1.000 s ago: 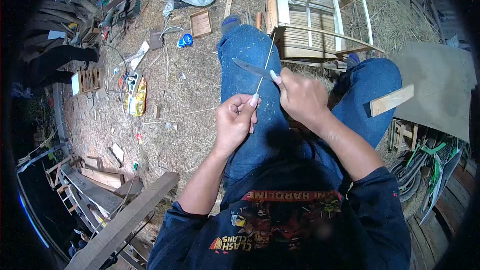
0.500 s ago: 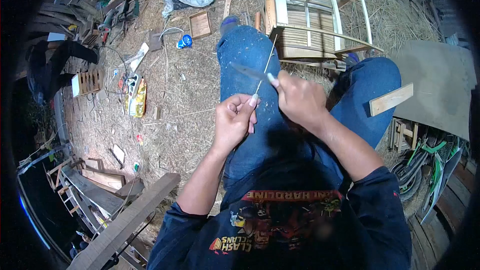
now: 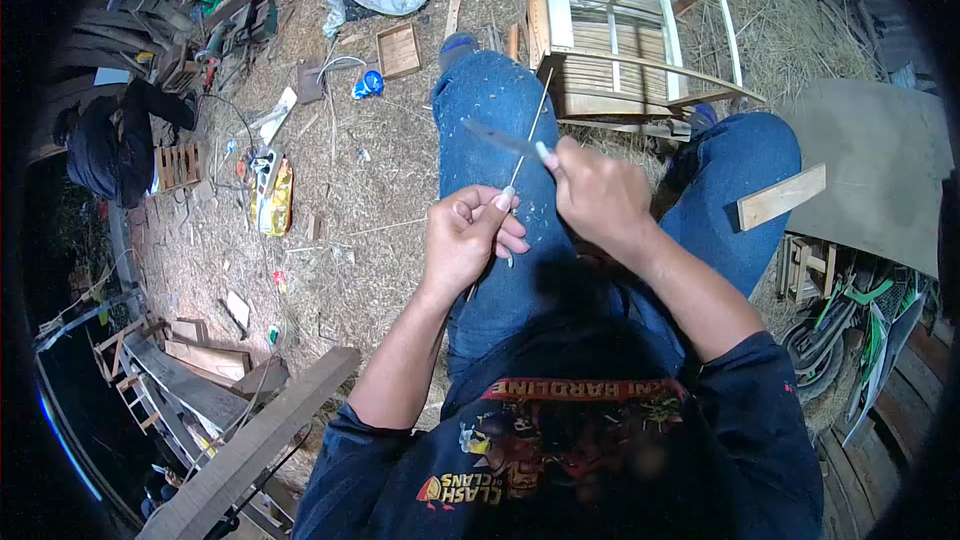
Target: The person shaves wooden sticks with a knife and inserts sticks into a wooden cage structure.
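Presently, the left hand (image 3: 468,240) pinches a thin, straight, pale stick (image 3: 534,122) between thumb and fingers. The stick extends toward a rectangular, pale wooden cage (image 3: 612,80) with thin bars; contact at the tip cannot be determined. The right hand (image 3: 605,188) is closed on a grey metal knife (image 3: 495,139), handle concealed, its blurred blade crossing the stick on the cage's near side. A flat, light-brown wooden block (image 3: 782,198) rests on blue denim trousers (image 3: 748,152), to the near right of the cage.

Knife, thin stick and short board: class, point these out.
Knife (image 3: 500,140), head view: middle of the blade.
Thin stick (image 3: 533,122), head view: stretch beyond the blade.
Short board (image 3: 782,197), head view: its broad face.
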Available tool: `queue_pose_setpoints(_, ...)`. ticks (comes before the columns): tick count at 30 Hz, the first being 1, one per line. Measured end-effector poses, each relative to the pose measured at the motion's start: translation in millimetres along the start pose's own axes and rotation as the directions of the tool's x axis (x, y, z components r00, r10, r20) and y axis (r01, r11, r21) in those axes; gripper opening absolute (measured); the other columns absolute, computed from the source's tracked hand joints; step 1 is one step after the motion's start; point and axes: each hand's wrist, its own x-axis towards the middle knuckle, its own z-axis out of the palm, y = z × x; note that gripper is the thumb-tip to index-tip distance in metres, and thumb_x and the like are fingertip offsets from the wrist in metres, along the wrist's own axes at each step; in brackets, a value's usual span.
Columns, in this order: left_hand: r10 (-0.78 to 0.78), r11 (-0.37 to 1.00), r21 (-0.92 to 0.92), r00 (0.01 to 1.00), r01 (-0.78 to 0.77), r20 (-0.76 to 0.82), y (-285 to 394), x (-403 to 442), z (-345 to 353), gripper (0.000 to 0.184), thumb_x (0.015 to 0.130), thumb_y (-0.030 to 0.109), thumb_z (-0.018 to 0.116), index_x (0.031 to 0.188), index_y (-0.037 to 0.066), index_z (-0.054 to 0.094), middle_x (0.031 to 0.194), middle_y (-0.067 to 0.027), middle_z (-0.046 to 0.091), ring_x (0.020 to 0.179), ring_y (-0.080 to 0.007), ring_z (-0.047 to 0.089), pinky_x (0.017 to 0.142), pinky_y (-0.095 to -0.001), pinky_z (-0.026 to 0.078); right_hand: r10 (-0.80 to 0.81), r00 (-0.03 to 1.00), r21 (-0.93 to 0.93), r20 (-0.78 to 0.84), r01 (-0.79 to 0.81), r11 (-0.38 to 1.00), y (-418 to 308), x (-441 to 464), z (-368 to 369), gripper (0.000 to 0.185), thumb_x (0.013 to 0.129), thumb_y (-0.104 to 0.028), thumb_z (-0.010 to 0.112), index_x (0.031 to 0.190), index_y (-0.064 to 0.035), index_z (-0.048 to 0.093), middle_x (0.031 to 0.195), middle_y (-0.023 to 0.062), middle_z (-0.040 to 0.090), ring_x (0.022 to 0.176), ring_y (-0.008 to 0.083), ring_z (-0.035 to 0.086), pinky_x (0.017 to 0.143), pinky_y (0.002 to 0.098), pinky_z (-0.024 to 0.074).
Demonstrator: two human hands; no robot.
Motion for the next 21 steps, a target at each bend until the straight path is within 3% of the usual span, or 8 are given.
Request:
queue_pose_setpoints(4,0.023,1.000,-0.008,0.999,-0.023,0.034,-3,3,-2,0.027,0.106,0.022,0.062,0.104,-0.005,0.069,0.076,-0.0130,0.072,0.063,-0.0183,0.072,0.052,-0.0261,0.054,-0.114,0.993,0.042,0.030,0.113,0.993,-9,-15,4,0.018,0.099,-0.021,0.059,0.087,-0.0074,0.060,0.066,0.0149,0.068,0.056,0.0329,0.071,0.045,0.0478,0.0528)
queue_pose_setpoints(5,0.023,1.000,-0.002,0.999,-0.022,0.040,-4,3,-3,0.027,0.107,0.022,0.062,0.105,-0.005,0.069,0.076,-0.0131,0.072,0.062,-0.0183,0.072,0.052,-0.0263,0.055,-0.116,0.993,0.040,0.029,0.114,0.993,-8,-13,4,0.018,0.099,-0.021,0.059,0.087,-0.0074,0.060,0.066,0.0149,0.068,0.056,0.0329,0.071,0.045,0.0478,0.0528)
queue_pose_setpoints(7,0.022,1.000,-0.010,0.999,-0.022,0.032,-2,3,-2,0.028,0.107,0.022,0.062,0.105,-0.005,0.068,0.076,-0.0130,0.072,0.062,-0.0183,0.072,0.052,-0.0262,0.055,0.059,0.995,0.043,0.076,-0.062,0.997,-3,-7,4,0.013,0.094,-0.018,0.064,0.085,-0.0095,0.061,0.069,0.0145,0.067,0.059,0.0371,0.069,0.049,0.0526,0.0503)
queue_pose_setpoints(8,0.022,1.000,-0.017,0.999,-0.022,0.026,-2,2,-2,0.028,0.107,0.022,0.062,0.104,-0.005,0.068,0.076,-0.0129,0.072,0.061,-0.0182,0.072,0.053,-0.0262,0.055,0.078,0.997,0.043,-0.001,-0.078,0.996,-1,-3,4,0.011,0.093,-0.016,0.063,0.085,-0.0094,0.061,0.068,0.0150,0.067,0.058,0.0377,0.068,0.049,0.0532,0.0500)
queue_pose_setpoints(11,0.017,1.000,-0.018,0.999,-0.016,0.030,-1,2,-2,0.028,0.107,0.022,0.062,0.104,-0.005,0.068,0.075,-0.0126,0.071,0.061,-0.0182,0.072,0.053,-0.0265,0.055,0.000,0.999,0.072,0.052,-0.004,0.997,-9,-13,3,0.012,0.094,-0.017,0.062,0.086,-0.0091,0.060,0.069,0.0158,0.068,0.058,0.0383,0.068,0.049,0.0530,0.0503)
queue_pose_setpoints(17,0.015,1.000,0.000,0.999,-0.015,0.028,-3,2,-2,0.027,0.107,0.021,0.061,0.104,-0.005,0.068,0.075,-0.0130,0.071,0.061,-0.0188,0.072,0.052,-0.0269,0.055,0.061,0.998,0.011,0.006,-0.061,0.998,1,-7,5,0.014,0.094,-0.017,0.064,0.083,-0.0090,0.060,0.068,0.0152,0.067,0.059,0.0373,0.069,0.050,0.0522,0.0516)
queue_pose_setpoints(21,0.034,0.999,0.007,0.999,-0.035,0.036,-5,4,-3,0.028,0.107,0.022,0.061,0.104,-0.005,0.068,0.075,-0.0130,0.071,0.061,-0.0188,0.072,0.052,-0.0270,0.055,-0.039,0.998,0.040,0.040,0.037,0.999,-2,-14,4,0.015,0.095,-0.018,0.063,0.084,-0.0092,0.060,0.069,0.0149,0.068,0.060,0.0376,0.069,0.050,0.0531,0.0514)
